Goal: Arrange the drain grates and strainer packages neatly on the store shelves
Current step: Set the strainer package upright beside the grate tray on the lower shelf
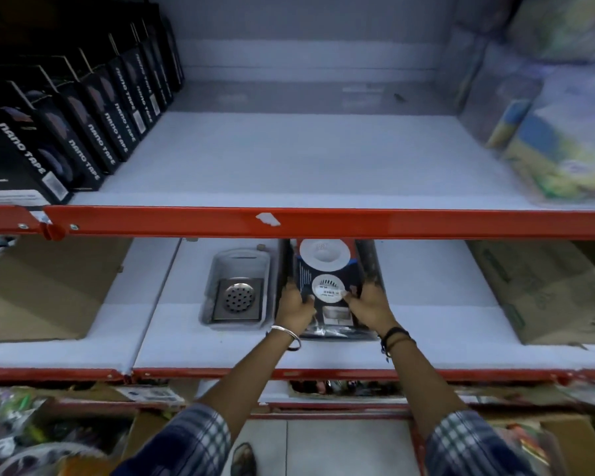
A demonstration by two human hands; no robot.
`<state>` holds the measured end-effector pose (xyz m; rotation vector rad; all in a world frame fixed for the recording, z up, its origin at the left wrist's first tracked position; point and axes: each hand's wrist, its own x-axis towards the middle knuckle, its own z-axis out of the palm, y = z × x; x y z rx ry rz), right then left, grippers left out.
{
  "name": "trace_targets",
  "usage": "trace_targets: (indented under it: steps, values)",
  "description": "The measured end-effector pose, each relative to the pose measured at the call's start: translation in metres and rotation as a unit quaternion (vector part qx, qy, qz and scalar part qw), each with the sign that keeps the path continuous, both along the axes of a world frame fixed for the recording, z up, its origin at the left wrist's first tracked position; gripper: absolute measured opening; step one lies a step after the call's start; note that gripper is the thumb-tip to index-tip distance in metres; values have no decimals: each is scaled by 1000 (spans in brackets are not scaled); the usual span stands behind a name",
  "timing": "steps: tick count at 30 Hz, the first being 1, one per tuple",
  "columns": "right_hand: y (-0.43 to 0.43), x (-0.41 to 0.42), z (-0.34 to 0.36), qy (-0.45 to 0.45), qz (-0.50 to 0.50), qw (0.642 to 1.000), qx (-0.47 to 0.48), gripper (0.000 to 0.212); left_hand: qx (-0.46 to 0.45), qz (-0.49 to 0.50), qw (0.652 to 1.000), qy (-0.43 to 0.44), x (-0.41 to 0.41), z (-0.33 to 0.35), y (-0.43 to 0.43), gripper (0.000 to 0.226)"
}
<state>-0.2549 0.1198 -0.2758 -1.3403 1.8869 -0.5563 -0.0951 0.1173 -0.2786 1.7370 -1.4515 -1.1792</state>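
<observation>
Gripping strainer package [327, 286] from both sides: left hand [294, 309] closed on left edge, right hand [370, 309] closed on right edge, thumbs on front near white sticker. Package lies on middle shelf [426, 338], top end hidden under red rail [323, 223]. Drain grate [238, 295] in clear blister pack just beside it, left. Cardboard boxes [547, 290] at both shelf ends. Nano tape boxes [83, 132] line upper shelf, left.

The red rail [323, 222] hides the far end of the strainer package [330, 269]. Price sticker [328, 293] print is too small to read; bags [560, 146] at the upper shelf's right edge blur out.
</observation>
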Motion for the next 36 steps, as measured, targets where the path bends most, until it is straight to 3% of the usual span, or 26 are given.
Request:
trace_targets:
  steps: [4,8,11,13,15,19,22,26,32,36]
  values:
    - [-9,5,-6,10,22,1000,9,66,42,-50,997,-49,4,-8,-12,77]
    - [0,6,-11,118,48,992,2,76,43,-127,977,-167,1,-10,-6,80]
    - [9,8,0,159,42,983,-86,67,-67,-101,973,-196,14,7,3,64]
    - [17,14,8,148,83,977,-129,54,-155,-108,946,-264,40,15,12,65]
    - [26,21,12,130,156,969,-138,44,-179,-121,913,-347,68,14,20,72]
    - [51,38,11,116,268,955,-55,31,-75,-157,874,-454,106,1,33,69]
    - [64,44,2,191,304,933,-34,39,-33,-189,833,-520,122,-9,40,41]
    - [78,53,-1,241,284,927,-42,40,-59,-198,816,-540,131,-11,52,39]
    - [99,55,7,218,269,938,-7,35,-72,-229,814,-529,137,-10,84,46]
    - [123,63,13,209,276,938,11,35,-64,-259,817,-511,142,-10,107,38]
